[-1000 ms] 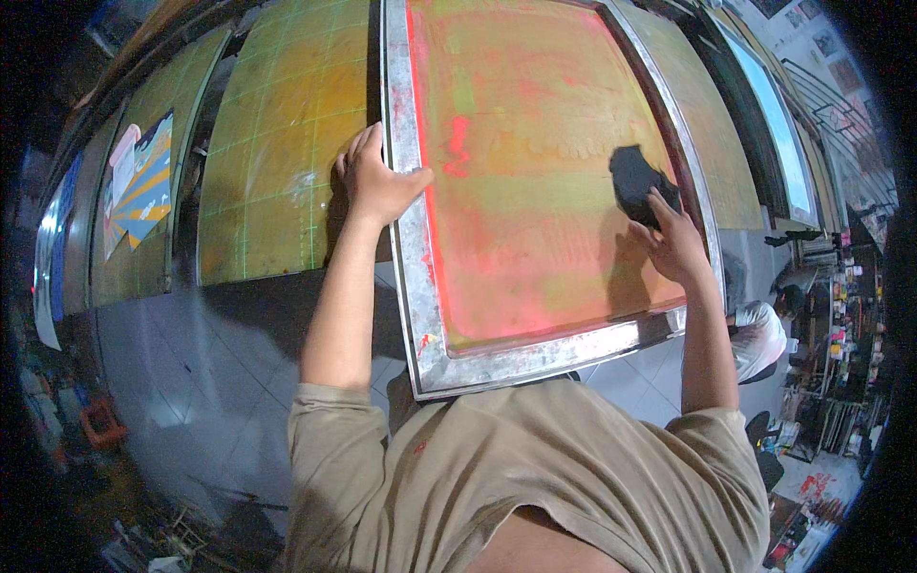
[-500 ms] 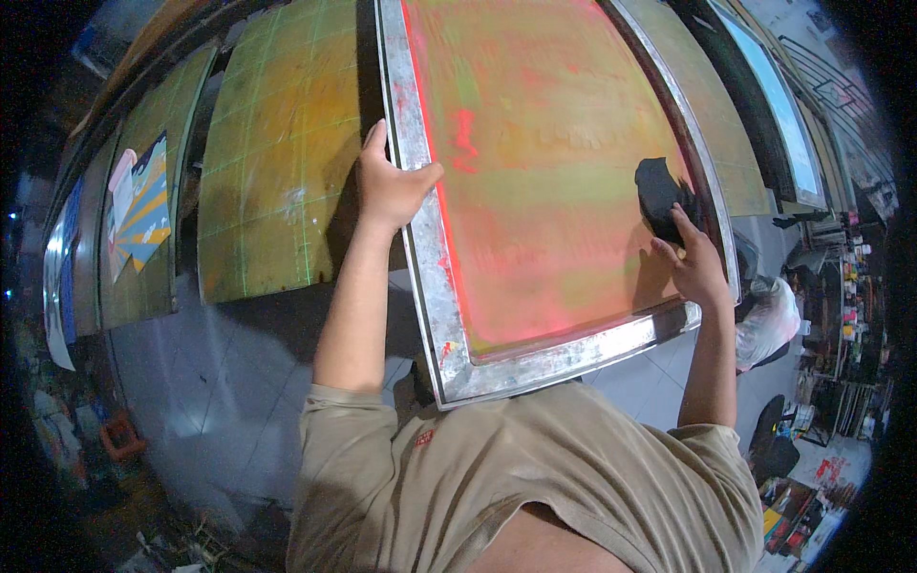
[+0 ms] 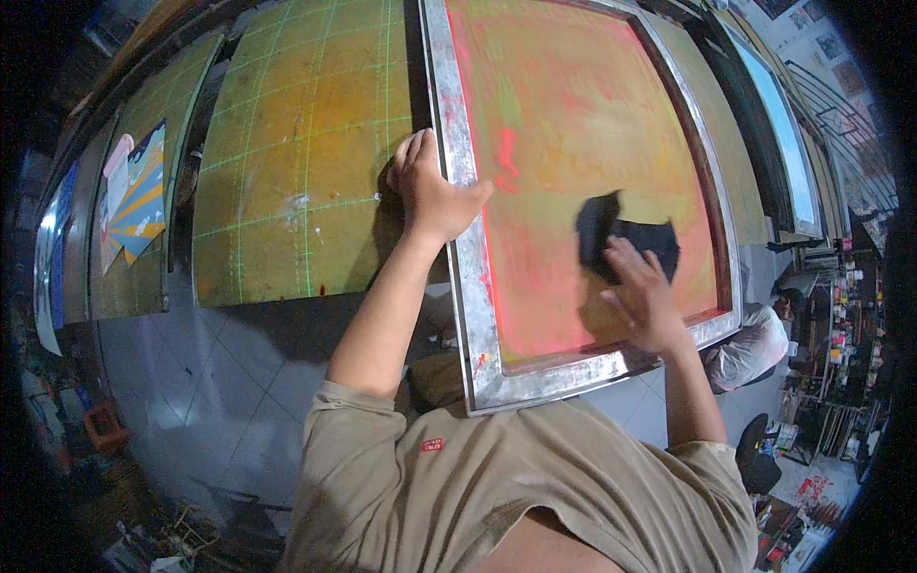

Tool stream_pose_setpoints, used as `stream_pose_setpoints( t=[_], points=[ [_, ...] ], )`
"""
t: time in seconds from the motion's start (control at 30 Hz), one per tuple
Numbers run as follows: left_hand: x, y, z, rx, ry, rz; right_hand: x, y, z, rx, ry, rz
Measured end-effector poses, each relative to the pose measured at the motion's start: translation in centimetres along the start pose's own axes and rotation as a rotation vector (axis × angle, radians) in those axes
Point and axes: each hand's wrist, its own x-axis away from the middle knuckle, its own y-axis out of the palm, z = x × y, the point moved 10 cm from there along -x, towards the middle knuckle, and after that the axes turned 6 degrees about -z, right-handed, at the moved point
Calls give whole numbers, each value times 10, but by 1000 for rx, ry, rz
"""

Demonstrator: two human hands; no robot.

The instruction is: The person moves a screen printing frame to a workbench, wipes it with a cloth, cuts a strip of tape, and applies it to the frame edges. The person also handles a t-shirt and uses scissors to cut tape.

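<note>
A screen-printing frame [image 3: 554,378] with a silver metal border is tilted up in front of me, its lower edge close to my shirt. Its yellowish-green mesh [image 3: 597,124] carries smears of pink-red ink. My left hand [image 3: 435,201] grips the left rail, fingers curled round the outer side and thumb over the top. On the lower right of the mesh, my right hand [image 3: 648,304] presses a crumpled black cloth [image 3: 654,241]. The fingers lie over the cloth and are slightly blurred.
Left of the frame is a yellowish board [image 3: 306,153] with a green grid. Farther left lies a printed sheet with blue and orange rays [image 3: 138,215]. A white bag [image 3: 750,344] stands beyond the frame's lower right corner, near crowded shelves [image 3: 831,353].
My right hand and the black cloth have moved left across the mesh, and the cloth has changed shape. The frame, with my left hand on it, sits farther right, showing more of the board.
</note>
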Motion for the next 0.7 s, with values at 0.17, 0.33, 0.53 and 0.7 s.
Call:
stream_pose_setpoints(
  t=[0.17, 0.33, 0.53, 0.7],
  points=[
    [-3, 3, -2, -9, -46, -102, -35, 16, -71, 69, -255, -85],
    [-4, 5, -2, 32, -60, -100, -125, 2, -49, 244, -194, 143],
    [-3, 0, -2, 62, -6, -11, -140, -8, -54, 230, -154, 126],
    [-2, -1, 1, 58, -62, -60, -67, 1, -81, 250, -273, 75]
  ],
)
